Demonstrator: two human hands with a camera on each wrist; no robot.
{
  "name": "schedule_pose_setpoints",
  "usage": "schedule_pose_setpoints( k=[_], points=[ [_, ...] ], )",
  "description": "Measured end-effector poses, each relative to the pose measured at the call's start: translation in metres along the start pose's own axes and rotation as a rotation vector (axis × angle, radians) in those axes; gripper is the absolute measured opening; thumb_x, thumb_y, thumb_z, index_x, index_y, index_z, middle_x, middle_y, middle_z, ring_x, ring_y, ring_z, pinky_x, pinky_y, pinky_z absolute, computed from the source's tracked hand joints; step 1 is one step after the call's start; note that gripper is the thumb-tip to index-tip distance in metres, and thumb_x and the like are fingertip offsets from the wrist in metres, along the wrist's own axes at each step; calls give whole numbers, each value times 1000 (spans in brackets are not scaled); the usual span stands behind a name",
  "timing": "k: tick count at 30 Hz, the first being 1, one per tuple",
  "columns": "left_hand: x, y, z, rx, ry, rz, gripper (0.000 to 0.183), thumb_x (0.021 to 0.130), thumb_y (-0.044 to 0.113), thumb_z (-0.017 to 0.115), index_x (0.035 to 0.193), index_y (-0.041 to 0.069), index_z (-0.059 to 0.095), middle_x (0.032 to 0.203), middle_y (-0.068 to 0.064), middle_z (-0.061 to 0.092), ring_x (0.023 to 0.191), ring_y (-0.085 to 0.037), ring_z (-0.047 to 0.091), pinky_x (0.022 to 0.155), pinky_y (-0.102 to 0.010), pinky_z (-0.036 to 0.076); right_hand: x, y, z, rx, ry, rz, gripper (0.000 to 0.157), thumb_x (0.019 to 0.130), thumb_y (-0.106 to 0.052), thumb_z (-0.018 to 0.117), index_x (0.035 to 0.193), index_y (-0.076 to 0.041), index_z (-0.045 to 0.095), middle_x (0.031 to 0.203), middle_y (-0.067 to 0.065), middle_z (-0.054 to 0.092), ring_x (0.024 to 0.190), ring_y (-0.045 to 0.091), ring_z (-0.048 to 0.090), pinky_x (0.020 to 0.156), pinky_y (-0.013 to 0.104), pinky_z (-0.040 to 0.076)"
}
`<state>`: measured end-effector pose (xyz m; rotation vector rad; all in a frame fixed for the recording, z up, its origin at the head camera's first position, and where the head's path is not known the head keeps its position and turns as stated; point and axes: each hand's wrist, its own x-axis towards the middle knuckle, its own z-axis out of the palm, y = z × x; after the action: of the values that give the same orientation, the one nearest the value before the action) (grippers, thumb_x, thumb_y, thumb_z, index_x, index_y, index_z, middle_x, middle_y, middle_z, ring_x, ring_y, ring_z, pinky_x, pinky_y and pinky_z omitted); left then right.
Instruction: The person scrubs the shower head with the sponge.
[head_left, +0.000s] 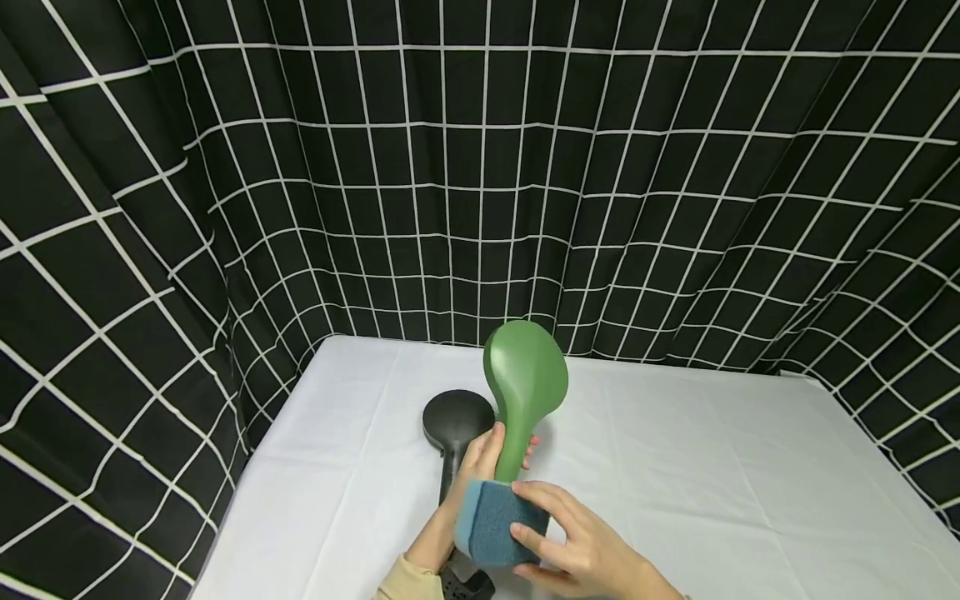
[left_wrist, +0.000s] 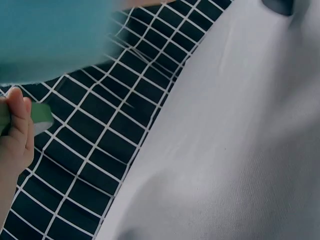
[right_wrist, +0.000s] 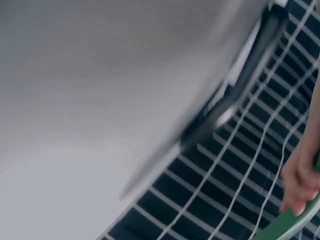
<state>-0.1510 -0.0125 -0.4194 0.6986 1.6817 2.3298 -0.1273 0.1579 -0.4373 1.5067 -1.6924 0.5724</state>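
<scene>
Left hand: I am gripping the green spoon (head_left: 528,375) by its handle with my left hand (head_left: 472,468), thumb showing on one side and fingertips on the other.
Right hand: I am holding the blue sponge (head_left: 508,527) with my right hand (head_left: 579,543), fingers spreading over its dark face; my thumb is hiding from view.
Green spoon: Its round head is pointing up and away from me, above the table (head_left: 675,475).
Sponge: It is covering the lower handle in the head view, its paler layer facing left; whether it is touching the handle, I cannot tell.
Black utensil: This round-headed item (head_left: 457,417) is lying left of the green spoon, its handle running partly behind my left hand.
Sleeve: A beige cuff (head_left: 412,582) is showing at my left forearm.
Backdrop: Black curtain (head_left: 600,167) with white grid lines is hanging behind the table.
</scene>
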Motion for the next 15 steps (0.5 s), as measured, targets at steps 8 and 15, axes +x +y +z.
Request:
schedule_pose_setpoints(
  k=[8,15],
  points=[
    [3,-30,-7,90,-62,24,48,104,28,25,109,-13,49,89,-13,57,72,-6,57,61,-20,47,3,35,-7,-115,276,507,44,91,-35,59,105,7,61,124,35,42,110,40,45,94,21,36],
    [-1,-14,-6,-3,-68,36,44,104,23,24,117,-15,43,92,2,57,76,-6,55,68,-22,47,5,11,0,-63,154,189,37,86,-28,64,102,6,62,115,39,46,104,44,49,93,32,43]
  ],
)
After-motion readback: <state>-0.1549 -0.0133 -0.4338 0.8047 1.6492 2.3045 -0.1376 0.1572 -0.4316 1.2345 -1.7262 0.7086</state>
